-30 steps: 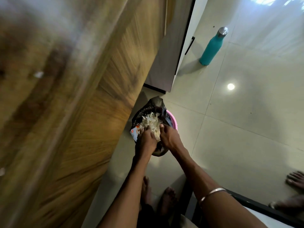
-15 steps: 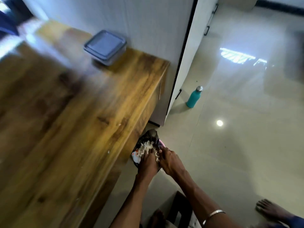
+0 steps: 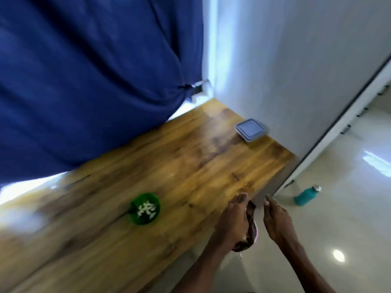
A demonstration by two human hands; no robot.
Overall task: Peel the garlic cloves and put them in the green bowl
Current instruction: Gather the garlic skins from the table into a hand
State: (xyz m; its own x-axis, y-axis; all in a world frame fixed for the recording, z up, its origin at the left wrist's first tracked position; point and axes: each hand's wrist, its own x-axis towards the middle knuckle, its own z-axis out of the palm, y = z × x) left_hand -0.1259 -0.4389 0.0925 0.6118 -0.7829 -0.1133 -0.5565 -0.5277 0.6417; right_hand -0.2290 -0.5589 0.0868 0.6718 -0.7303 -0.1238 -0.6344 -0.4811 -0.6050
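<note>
Your left hand [image 3: 234, 214] and right hand [image 3: 277, 218] both released, fingers straight, empty. Green bowl [image 3: 145, 208] left of fingertips: light, rigid, slides easily; peeled cloves [image 3: 146, 208] small, slippery; grip the rim.

Brightness: daylit room, fairly bright.
Light source: daylight glows at the edges of the blue curtain [image 3: 88, 81], probably from a window behind it.
Glare: bright spot and streaks on the glossy floor [image 3: 338, 255].
Blur: motion smear throughout, strongest on the wooden table [image 3: 190, 166] at lower left.
Distortion: wide-angle bending tilts walls and edges.
Shadows: soft, faint.
</note>
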